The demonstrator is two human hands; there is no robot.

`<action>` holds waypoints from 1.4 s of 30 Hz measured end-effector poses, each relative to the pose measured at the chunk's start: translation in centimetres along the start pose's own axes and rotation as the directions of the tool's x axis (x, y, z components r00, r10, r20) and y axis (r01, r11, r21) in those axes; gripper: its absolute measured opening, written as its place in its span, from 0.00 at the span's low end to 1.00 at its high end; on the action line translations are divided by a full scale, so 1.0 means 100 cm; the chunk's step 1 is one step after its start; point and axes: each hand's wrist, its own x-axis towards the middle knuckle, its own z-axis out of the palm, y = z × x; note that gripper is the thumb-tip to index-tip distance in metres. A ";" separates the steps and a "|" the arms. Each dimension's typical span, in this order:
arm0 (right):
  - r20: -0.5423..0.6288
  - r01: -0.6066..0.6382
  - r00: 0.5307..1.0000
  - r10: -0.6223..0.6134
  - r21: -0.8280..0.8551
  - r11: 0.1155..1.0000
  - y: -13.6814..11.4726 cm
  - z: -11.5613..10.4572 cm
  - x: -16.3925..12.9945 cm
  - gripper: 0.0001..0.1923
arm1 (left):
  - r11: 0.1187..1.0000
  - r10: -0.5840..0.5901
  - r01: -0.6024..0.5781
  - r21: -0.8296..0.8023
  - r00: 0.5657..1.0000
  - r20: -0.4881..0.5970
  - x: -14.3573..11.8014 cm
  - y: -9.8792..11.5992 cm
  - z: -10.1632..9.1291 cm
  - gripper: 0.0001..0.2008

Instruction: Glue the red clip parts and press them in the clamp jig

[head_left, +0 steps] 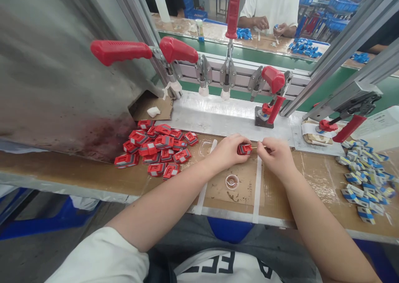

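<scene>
My left hand (234, 150) is closed around a small red and grey plastic part (244, 149), held just above the bench. My right hand (272, 153) pinches a thin yellowish stick (257, 147), whose far end meets or nearly meets the red part. Below the hands, a small clear round cup (232, 182) sits on a cardboard sheet (246, 193) marked off by white tape strips. Left of my left hand lies a pile of similar red and grey parts (158, 148).
Toggle clamps with red handles (179, 50) line a metal frame behind the bench. Grey, blue and yellow parts (368, 177) are heaped at the right. A large metal panel (62, 75) stands at left. Across a green strip, another person's hands (262, 23) work beside blue parts (304, 47).
</scene>
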 end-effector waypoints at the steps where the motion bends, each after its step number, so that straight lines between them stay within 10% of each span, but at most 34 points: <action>1: -0.002 -0.002 1.000 0.002 0.015 1.000 -0.002 -0.001 0.000 0.22 | 1.000 0.003 -0.003 -0.004 1.000 -0.001 0.000 -0.001 0.000 0.15; 6: 0.072 0.090 0.991 -0.116 0.292 0.952 -0.022 -0.005 -0.005 0.22 | 0.998 0.032 -0.033 -0.061 0.999 -0.023 0.002 -0.005 0.002 0.14; 9: 0.310 0.162 0.891 -0.331 0.465 0.870 -0.034 -0.003 -0.011 0.22 | 0.993 0.060 -0.062 -0.105 0.998 -0.028 0.002 -0.006 0.003 0.16; 13: 0.503 0.160 0.773 -0.387 0.435 0.886 -0.039 0.003 -0.015 0.21 | 0.987 0.071 -0.074 -0.143 0.997 -0.024 0.002 -0.008 0.002 0.18; 18: 0.555 0.187 0.737 -0.387 0.383 0.905 -0.040 0.008 -0.016 0.21 | 0.986 0.061 -0.060 -0.154 0.998 0.001 0.002 -0.007 0.001 0.17; 23: 0.455 0.113 0.820 -0.346 0.464 0.878 -0.035 0.003 -0.013 0.23 | 0.987 0.061 -0.059 -0.149 0.998 0.006 0.003 -0.008 0.001 0.17; 28: 0.118 -0.037 0.993 -0.006 0.359 0.933 -0.020 -0.001 -0.008 0.26 | 0.988 0.080 -0.080 -0.134 0.997 -0.004 0.004 -0.008 0.002 0.14; 42: 0.077 -0.141 0.989 0.126 0.230 0.963 -0.011 0.009 -0.002 0.25 | 0.993 0.053 -0.051 -0.102 0.999 0.010 0.003 -0.004 0.000 0.15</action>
